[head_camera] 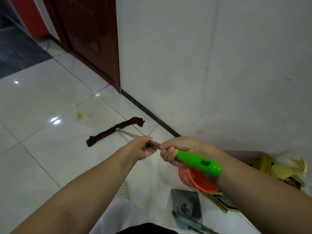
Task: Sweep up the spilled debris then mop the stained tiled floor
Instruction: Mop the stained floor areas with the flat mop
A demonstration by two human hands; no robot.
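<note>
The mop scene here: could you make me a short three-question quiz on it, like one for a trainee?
1. True or false: the mop head already covers the yellow stain.
2. Which hand grips the green handle?
A. left hand
B. right hand
C. neither
3. Fill in: the red basin sits on the floor just beyond the grey ____.

Key:
1. False; the dark cloth lies on the tile beside the stain, apart from it.
2. B; the left hand holds the metal pole further down.
3. dustpan
</note>
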